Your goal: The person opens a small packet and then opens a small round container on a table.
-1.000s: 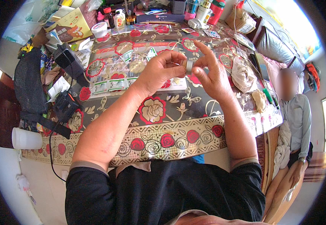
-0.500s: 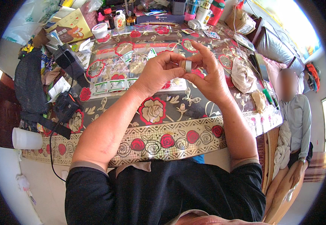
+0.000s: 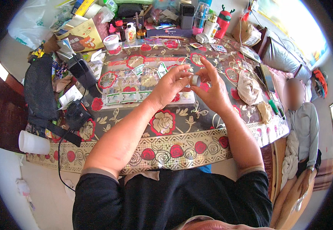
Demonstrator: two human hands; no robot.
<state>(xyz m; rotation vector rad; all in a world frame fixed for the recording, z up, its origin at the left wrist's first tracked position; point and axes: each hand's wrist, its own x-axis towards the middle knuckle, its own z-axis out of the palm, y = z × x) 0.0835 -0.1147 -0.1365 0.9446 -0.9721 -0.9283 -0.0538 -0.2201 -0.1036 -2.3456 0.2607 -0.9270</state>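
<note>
A small roll of what looks like clear or grey tape is raised over the patterned tablecloth, between my two hands. My left hand pinches at its left side, thumb and fingers close together. On its other side, the thumb of my right hand touches the roll from below, with the index finger pointing up. Beneath and left of my hands, several green-and-white packets lie on a sheet printed with many small pictures. Whether a tape end has been lifted is too small to tell.
A white cloth and a green-handled tool lie to the right. Bottles, a white tub and a red flask line the back. A black mesh bag and a white cup stand left. Another person sits at right.
The roll has turned, so its ring opening shows more. My hands have parted slightly around it. The whole view has shifted a little.
</note>
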